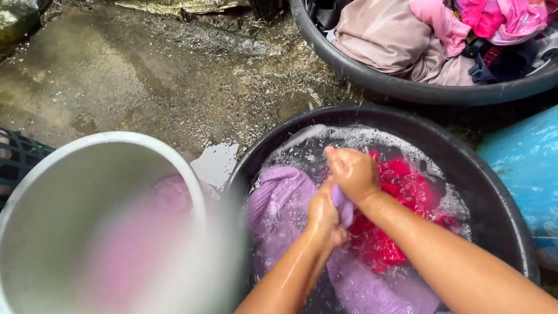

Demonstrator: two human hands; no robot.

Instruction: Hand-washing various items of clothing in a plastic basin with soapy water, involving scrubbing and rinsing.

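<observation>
Hand-washing in a black wash basin, the landmark for all positions below. Over the basin's middle, the left hand and right hand press together, both clenched on a bunched fold of lilac cloth — a strip of it shows between the two fists. The rest of the lilac cloth lies in the soapy water, spreading from the hands toward the basin's left and near rim. A red garment lies soaked just right of the hands, partly under the right forearm. Left of the basin, touching its rim, stands a pale metal pot — blurred, with something pink inside. Beyond the basin sits a second dark tub heaped with beige and pink laundry. Wet concrete ground lies beyond the pot.
</observation>
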